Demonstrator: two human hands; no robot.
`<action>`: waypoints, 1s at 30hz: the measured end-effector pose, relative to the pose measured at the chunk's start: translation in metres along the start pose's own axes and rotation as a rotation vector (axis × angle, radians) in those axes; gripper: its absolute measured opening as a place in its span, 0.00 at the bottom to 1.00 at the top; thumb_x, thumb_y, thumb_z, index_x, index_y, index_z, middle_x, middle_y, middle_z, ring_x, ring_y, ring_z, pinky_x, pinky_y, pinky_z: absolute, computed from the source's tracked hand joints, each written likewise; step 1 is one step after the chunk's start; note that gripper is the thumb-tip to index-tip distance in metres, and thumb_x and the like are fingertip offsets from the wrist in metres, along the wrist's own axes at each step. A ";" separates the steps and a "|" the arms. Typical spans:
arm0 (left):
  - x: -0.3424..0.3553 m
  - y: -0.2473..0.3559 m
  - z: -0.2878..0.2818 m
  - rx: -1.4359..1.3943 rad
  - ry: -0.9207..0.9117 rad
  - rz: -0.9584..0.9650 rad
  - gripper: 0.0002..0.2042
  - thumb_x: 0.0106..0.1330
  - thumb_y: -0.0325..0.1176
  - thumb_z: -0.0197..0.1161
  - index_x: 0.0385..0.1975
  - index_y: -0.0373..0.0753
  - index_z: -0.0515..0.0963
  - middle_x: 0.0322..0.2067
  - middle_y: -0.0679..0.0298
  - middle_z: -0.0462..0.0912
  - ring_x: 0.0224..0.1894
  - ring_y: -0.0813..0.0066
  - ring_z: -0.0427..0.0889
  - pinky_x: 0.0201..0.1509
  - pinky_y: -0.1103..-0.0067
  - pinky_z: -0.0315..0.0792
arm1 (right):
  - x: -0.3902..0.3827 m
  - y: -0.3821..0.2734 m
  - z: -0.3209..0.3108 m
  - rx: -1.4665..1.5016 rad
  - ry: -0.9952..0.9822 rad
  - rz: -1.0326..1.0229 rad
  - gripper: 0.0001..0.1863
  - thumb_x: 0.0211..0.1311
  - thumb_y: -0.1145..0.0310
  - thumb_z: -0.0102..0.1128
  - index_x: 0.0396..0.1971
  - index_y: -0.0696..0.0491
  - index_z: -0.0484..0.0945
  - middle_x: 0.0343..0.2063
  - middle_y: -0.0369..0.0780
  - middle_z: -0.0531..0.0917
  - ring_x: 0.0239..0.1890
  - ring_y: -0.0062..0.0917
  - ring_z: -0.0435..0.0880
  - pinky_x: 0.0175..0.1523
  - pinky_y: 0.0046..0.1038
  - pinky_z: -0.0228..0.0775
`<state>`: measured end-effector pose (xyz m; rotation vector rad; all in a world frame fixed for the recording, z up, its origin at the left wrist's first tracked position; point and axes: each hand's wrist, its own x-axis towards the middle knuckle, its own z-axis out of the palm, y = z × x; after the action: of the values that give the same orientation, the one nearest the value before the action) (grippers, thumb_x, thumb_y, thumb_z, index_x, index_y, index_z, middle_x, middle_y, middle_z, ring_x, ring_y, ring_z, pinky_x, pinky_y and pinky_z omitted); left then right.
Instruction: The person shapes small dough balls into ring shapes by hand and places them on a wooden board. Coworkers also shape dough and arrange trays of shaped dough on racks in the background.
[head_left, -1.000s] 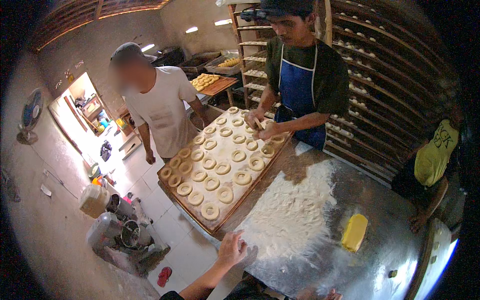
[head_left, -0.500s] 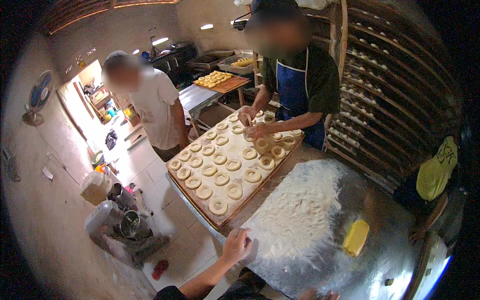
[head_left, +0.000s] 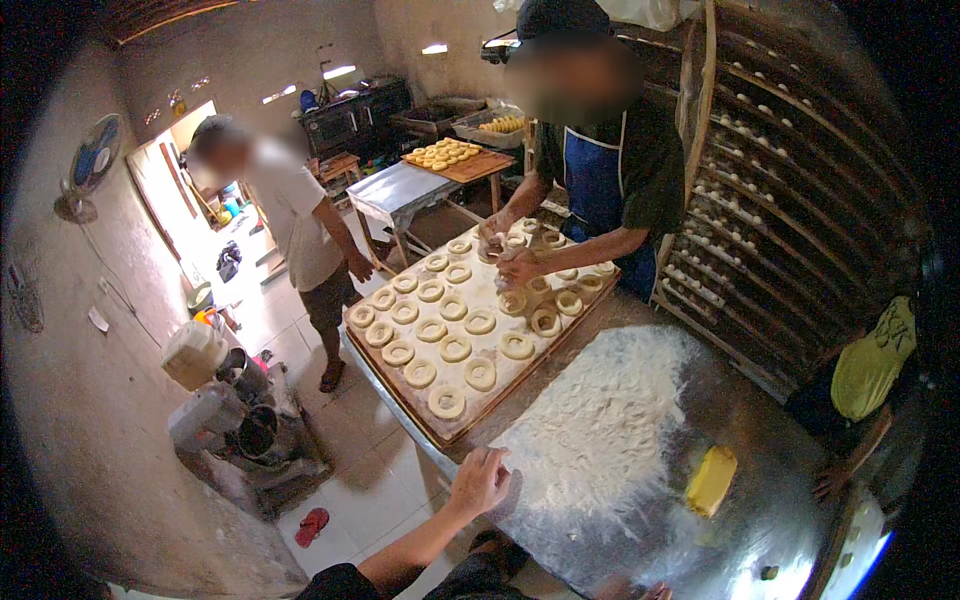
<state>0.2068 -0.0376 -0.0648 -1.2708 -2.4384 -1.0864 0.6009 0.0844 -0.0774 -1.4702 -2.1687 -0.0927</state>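
Note:
My left hand (head_left: 480, 482) rests at the near left edge of the metal table (head_left: 760, 420), its fingers curled with nothing seen in them. Beside it spreads a wide patch of white flour (head_left: 600, 420). At the lower edge of the view, only the fingertips of my right hand (head_left: 655, 592) show, apart and lying on the table. To the right of the flour is a yellow block (head_left: 712, 481). Beyond my left hand, a floured board (head_left: 440, 436) holds several dough rings (head_left: 447, 402).
Across the table, a co-worker in a blue apron (head_left: 594, 170) handles dough over the board. Another person in a white shirt (head_left: 290, 195) stands left. A tall rack (head_left: 705, 150) with dough pieces fills the right, near a person in yellow (head_left: 872, 375). A mixer (head_left: 215, 425) stands lower left.
The person in the white shirt has stepped back from the board, toward the doorway. The co-worker's hands shift slightly over the dough rings. My hands stay in nearly the same place.

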 end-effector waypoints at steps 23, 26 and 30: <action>-0.006 0.000 0.001 0.027 0.014 -0.031 0.17 0.54 0.31 0.67 0.44 0.42 0.71 0.37 0.55 0.75 0.42 0.54 0.77 0.45 0.63 0.73 | -0.001 0.019 0.019 -0.101 -0.024 0.007 0.09 0.57 0.62 0.58 0.26 0.52 0.79 0.22 0.47 0.80 0.26 0.44 0.79 0.30 0.41 0.69; -0.007 -0.001 0.002 -0.002 0.014 -0.063 0.17 0.54 0.30 0.67 0.43 0.42 0.72 0.38 0.55 0.74 0.42 0.53 0.77 0.46 0.64 0.73 | 0.002 0.022 0.022 -0.004 0.015 0.005 0.08 0.57 0.64 0.57 0.26 0.52 0.78 0.22 0.47 0.79 0.25 0.43 0.78 0.30 0.40 0.68; -0.016 -0.012 0.004 -0.264 0.018 -0.130 0.18 0.51 0.23 0.65 0.43 0.41 0.73 0.37 0.55 0.74 0.42 0.54 0.77 0.44 0.65 0.73 | 0.010 0.012 0.023 0.195 0.065 0.059 0.07 0.58 0.66 0.55 0.26 0.53 0.78 0.22 0.47 0.79 0.25 0.43 0.78 0.30 0.40 0.68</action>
<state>0.2083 -0.0497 -0.0814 -1.1770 -2.4564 -1.4891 0.5999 0.1048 -0.0955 -1.3992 -2.0184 0.0885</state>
